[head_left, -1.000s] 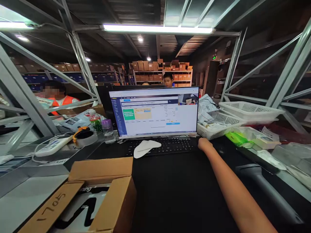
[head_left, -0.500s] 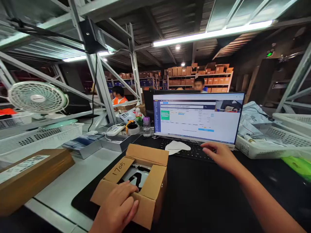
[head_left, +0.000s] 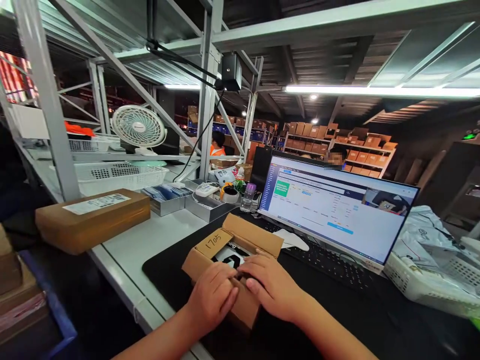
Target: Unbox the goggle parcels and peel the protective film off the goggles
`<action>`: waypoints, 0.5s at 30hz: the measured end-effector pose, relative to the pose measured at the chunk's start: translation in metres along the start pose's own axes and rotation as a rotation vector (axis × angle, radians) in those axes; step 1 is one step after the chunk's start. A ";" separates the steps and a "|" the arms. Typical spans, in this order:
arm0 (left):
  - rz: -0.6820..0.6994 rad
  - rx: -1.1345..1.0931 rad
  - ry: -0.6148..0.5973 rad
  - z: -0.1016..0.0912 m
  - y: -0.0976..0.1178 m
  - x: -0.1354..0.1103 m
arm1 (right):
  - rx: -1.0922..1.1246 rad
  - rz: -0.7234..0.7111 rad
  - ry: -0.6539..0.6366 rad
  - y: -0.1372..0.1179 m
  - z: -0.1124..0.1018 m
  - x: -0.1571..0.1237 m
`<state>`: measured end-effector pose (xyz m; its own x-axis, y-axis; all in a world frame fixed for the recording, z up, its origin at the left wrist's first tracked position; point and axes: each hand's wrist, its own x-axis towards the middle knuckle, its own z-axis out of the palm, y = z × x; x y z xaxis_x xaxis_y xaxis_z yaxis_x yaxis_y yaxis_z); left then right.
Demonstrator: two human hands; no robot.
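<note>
A small open cardboard box [head_left: 240,239] marked 1705 sits on the black mat [head_left: 168,270] in front of me, with a black-and-white printed item inside. My left hand [head_left: 212,298] lies on the box's near flap, fingers curled over its edge. My right hand [head_left: 270,285] rests flat on the same flap beside it, fingers stretched toward the opening. A black keyboard [head_left: 330,264] with a white piece on it lies behind the box, under a lit monitor [head_left: 337,210].
A sealed brown carton [head_left: 92,219] lies on the white bench at left, near white baskets [head_left: 116,176] and a fan [head_left: 138,127]. Another white basket [head_left: 431,285] with grey bags stands at right. Bottles and tape sit behind the box. People work beyond the shelving posts.
My view has swung left. My right hand left the keyboard and came onto the box beside my left hand, which stayed on the near flap.
</note>
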<state>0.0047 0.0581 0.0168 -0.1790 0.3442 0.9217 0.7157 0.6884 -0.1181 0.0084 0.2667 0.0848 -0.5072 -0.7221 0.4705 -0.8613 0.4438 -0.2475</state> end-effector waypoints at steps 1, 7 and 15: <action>-0.032 -0.005 -0.037 -0.009 0.001 0.008 | 0.004 -0.007 0.020 0.001 -0.001 0.003; -0.106 -0.093 -0.645 -0.051 -0.022 0.040 | -0.011 0.132 0.427 0.010 -0.016 -0.015; -0.051 0.187 -0.608 -0.053 -0.087 0.033 | -0.116 0.388 0.022 0.027 -0.030 -0.023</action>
<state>-0.0277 -0.0244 0.0776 -0.6007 0.5707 0.5599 0.5756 0.7947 -0.1926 -0.0025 0.3115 0.0931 -0.7921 -0.4784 0.3790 -0.5964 0.7388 -0.3138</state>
